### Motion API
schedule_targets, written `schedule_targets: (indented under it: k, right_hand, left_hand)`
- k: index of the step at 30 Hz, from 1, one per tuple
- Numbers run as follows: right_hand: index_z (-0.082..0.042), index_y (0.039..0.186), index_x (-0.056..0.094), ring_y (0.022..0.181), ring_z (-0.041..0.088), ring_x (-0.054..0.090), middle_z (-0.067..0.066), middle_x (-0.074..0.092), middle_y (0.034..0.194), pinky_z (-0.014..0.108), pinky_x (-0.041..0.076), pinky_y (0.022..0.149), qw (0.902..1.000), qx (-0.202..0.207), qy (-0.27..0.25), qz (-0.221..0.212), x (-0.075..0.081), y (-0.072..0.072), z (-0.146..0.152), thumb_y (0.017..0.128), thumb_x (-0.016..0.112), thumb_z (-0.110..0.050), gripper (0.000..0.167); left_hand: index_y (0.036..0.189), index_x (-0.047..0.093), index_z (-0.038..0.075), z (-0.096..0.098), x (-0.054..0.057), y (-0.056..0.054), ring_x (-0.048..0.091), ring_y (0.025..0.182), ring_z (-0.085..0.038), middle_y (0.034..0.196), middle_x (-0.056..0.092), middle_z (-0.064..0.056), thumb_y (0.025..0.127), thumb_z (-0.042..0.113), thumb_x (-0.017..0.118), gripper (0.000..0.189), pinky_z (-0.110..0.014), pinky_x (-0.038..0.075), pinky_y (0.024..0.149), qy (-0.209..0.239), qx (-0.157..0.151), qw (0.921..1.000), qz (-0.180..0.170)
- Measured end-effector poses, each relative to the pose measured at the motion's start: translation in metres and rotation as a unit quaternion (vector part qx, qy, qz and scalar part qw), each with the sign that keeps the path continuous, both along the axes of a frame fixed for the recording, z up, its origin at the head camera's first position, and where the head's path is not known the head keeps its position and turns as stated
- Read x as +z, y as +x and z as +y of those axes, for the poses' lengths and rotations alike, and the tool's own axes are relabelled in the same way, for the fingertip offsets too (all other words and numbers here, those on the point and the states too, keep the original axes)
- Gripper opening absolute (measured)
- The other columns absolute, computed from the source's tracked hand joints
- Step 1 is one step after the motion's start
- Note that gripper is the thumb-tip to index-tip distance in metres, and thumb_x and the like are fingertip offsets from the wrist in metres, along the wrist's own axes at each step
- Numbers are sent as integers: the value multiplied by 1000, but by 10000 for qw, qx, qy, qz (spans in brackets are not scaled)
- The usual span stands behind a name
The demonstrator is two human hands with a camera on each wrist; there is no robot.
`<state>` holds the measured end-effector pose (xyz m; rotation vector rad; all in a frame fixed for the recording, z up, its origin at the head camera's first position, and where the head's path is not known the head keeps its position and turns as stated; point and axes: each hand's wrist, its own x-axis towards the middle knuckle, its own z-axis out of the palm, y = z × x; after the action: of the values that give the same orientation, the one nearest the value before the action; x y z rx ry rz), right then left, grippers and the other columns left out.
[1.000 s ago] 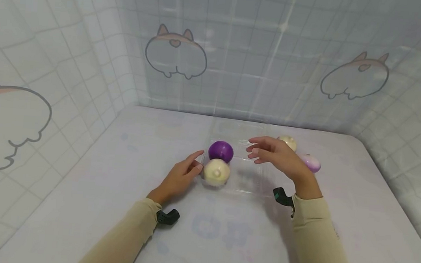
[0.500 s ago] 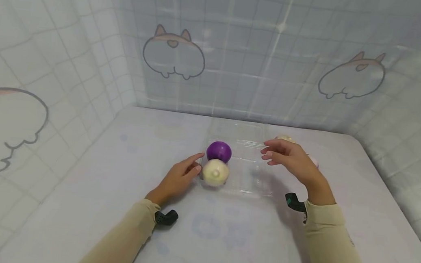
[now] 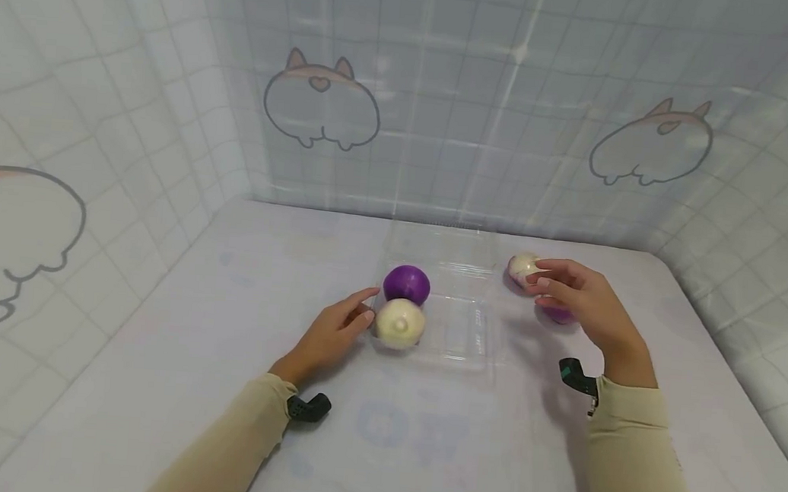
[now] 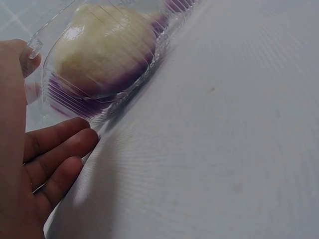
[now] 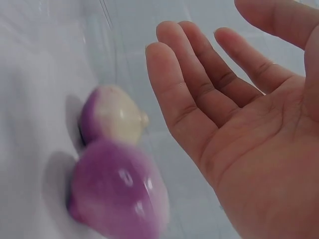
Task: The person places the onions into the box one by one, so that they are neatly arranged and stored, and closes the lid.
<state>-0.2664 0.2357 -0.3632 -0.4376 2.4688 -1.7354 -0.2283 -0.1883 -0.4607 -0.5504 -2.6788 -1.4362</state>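
Observation:
A clear plastic clamshell box [image 3: 460, 331] lies on the table, its lid [image 3: 442, 245] folded open toward the back. Along its left side sit two shiny onions: a deep purple one [image 3: 406, 285] behind and a cream one with purple lower flesh [image 3: 399, 324] in front. My left hand [image 3: 329, 337] rests at the box's left edge, fingers loosely extended against the plastic. To the right of the box, my right hand [image 3: 585, 301] hovers with relaxed fingers, holding nothing. Beneath and beyond it lie a purple-and-cream onion [image 5: 112, 117] and a purple one [image 5: 119, 191], the latter partly hidden in the head view.
A pale cloth covers the table [image 3: 219, 386]. Grid-patterned curtains with cartoon animal drawings [image 3: 321, 107] hang behind and at both sides. Each wrist wears a dark camera mount [image 3: 309, 408].
My right hand has moved right, away from the box and over toward the two loose onions. My left hand and the onions in the box stay in place.

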Motion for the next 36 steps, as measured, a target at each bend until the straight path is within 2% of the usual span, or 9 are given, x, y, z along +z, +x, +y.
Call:
schedule_targets:
  k: [6,12,21,27,36]
  right_hand:
    - [0,137,54,105,23,69,17,66,123,37,54,89,9989,-228,-311,259,-2,1,17,101,62,-23,43]
    - [0,133,56,102,18,70,14,68,119,30,55,85,9963,-478,-434,559,-3,3,32,101,62,-20,39]
    - [2,129,58,98,14,71,5,72,112,25,55,81,9876,-648,-1276,639,-5,6,53,98,65,-9,33]
    - [1,126,60,97,17,71,7,71,110,28,56,81,9781,-746,-1897,417,-16,3,64,97,65,-5,31]
    - [1,123,63,105,15,66,5,70,111,26,55,82,9706,-964,-2158,453,-30,0,70,95,67,-4,28]
  left_hand:
    - [152,46,24,-1,-2,0,61,98,-16,109,67,0,106,33,49,47,-41,49,88,-11,-17,10000,45]
    - [151,47,25,-1,-2,-1,62,99,-16,109,68,-1,106,33,50,46,-42,49,89,11,1,10000,72]
    - [151,47,22,-1,-2,0,62,98,-16,108,68,0,106,34,50,47,-41,49,88,15,0,10000,61]
    - [151,46,26,-1,-4,0,61,97,-16,108,67,1,106,34,50,46,-40,49,89,11,38,10000,-3]
    - [151,47,25,0,-4,-1,61,96,-16,107,67,1,106,34,50,46,-40,49,86,15,45,10000,74]
